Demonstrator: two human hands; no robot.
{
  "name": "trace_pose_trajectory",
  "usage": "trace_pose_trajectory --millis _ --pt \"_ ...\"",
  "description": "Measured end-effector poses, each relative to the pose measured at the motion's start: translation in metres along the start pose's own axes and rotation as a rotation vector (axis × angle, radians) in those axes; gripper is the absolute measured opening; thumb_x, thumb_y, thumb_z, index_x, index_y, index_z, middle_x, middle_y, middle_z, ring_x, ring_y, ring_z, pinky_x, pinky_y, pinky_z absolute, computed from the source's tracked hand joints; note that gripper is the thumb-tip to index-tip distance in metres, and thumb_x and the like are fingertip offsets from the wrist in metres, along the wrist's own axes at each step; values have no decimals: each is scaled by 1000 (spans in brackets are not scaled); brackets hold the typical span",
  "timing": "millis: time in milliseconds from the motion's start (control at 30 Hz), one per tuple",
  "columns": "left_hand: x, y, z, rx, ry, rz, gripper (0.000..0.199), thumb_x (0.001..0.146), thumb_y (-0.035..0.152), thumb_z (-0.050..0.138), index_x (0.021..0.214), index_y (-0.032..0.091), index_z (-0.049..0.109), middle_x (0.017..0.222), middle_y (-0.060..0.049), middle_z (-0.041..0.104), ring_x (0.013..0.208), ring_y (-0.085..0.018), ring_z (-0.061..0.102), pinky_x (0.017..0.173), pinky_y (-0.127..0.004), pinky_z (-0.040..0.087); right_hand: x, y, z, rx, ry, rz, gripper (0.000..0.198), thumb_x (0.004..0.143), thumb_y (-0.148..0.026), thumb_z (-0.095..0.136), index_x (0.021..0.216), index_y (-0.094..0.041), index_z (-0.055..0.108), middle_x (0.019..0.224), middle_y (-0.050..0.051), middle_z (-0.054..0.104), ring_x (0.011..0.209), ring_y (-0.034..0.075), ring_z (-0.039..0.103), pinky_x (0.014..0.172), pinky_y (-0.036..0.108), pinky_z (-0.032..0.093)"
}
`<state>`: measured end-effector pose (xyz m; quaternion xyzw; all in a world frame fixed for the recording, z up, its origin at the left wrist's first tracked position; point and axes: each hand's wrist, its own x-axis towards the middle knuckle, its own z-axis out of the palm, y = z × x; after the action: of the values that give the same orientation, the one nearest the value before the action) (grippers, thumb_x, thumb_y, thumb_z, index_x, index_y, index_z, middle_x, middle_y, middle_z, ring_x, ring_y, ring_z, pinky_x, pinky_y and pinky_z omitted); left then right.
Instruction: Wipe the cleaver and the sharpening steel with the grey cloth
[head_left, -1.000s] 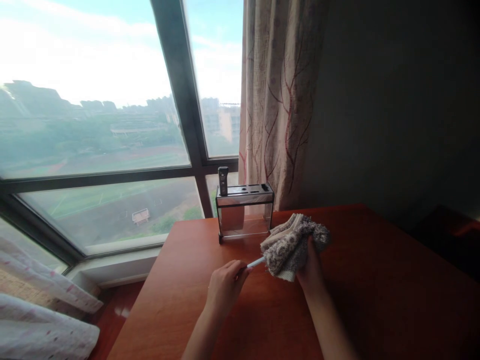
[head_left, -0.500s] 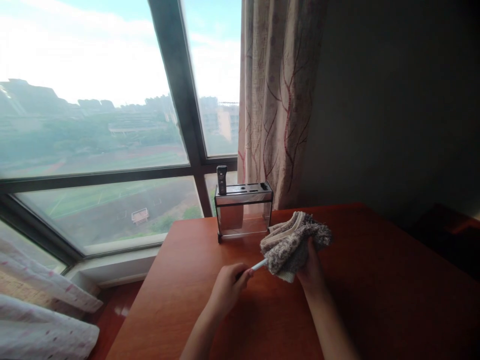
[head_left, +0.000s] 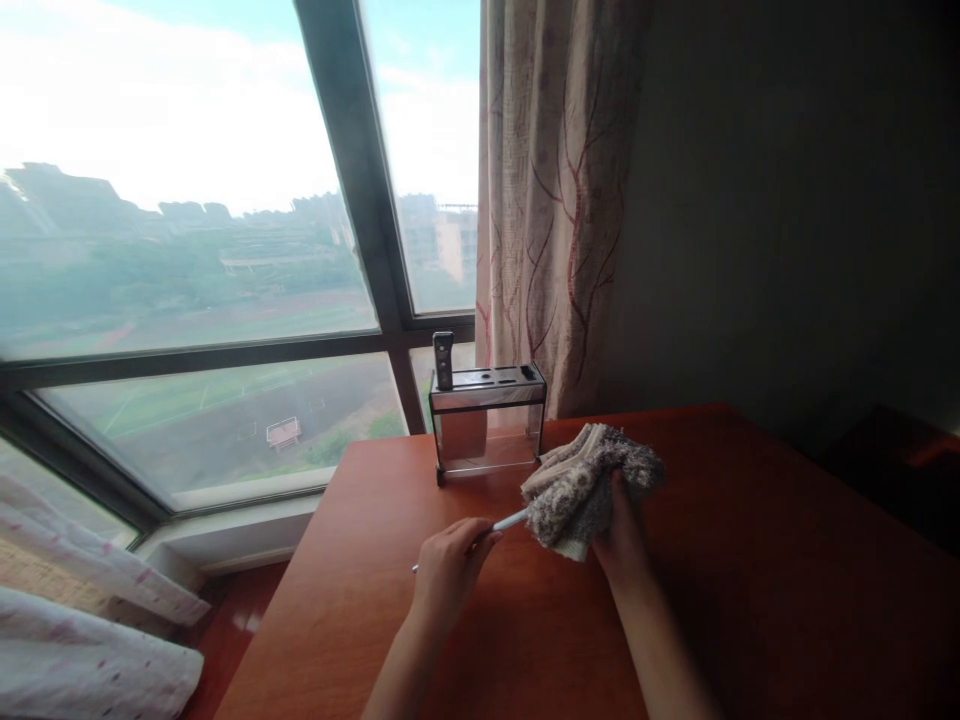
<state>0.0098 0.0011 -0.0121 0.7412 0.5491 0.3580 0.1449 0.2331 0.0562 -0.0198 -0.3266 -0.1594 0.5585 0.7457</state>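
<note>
My left hand point(head_left: 448, 562) is closed around the handle of a slim knife point(head_left: 511, 521). The pale blade points to the right, and the butt end shows behind my wrist. A bunched grey-beige fluffy cloth point(head_left: 581, 490) is gripped in my right hand point(head_left: 621, 530), with the thumb on its near side. The blade's far end is hidden in or behind the cloth's left side. Both hands are above the table. Just beyond them stands a clear knife block point(head_left: 487, 391) with a black slotted top, a black-handled tool point(head_left: 443, 361) upright in its left slot.
A reddish-brown wooden table point(head_left: 360, 540) lies under my hands. Large windows point(head_left: 195, 250) with dark frames rise at the left and back. A patterned curtain point(head_left: 555, 200) hangs behind the knife block, and a white curtain point(head_left: 90, 640) is at the lower left. The right wall is dark.
My left hand has moved slightly left and up, drawing the knife a little out of the cloth; its butt end now shows. My right hand and the cloth have hardly moved.
</note>
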Motion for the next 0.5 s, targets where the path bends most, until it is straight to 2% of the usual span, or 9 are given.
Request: trace_pose_trajectory --millis 200,300,500 --pt "1 6 1 -118 -161 -16 37 93 37 42 69 18 63 59 -1 63 56 -12 56 57 -20 39 -4 -6 0 60 -44 77 56 74 -55 67 120 -25 58 109 3 69 109 26 60 103 48 39" --pt "2 7 1 -165 -212 -65 41 94 40 39 69 18 63 52 1 56 49 -11 50 52 -20 36 -5 -5 0 71 -72 103 57 74 -56 67 119 -24 58 107 4 70 110 26 60 104 49 38" --pt "2 7 1 -190 -236 -81 42 94 41 38 69 17 61 55 2 52 51 -11 46 50 -20 33 -4 -2 -3 108 -86 152 57 72 -57 68 118 -24 59 111 4 69 112 26 59 104 47 38"
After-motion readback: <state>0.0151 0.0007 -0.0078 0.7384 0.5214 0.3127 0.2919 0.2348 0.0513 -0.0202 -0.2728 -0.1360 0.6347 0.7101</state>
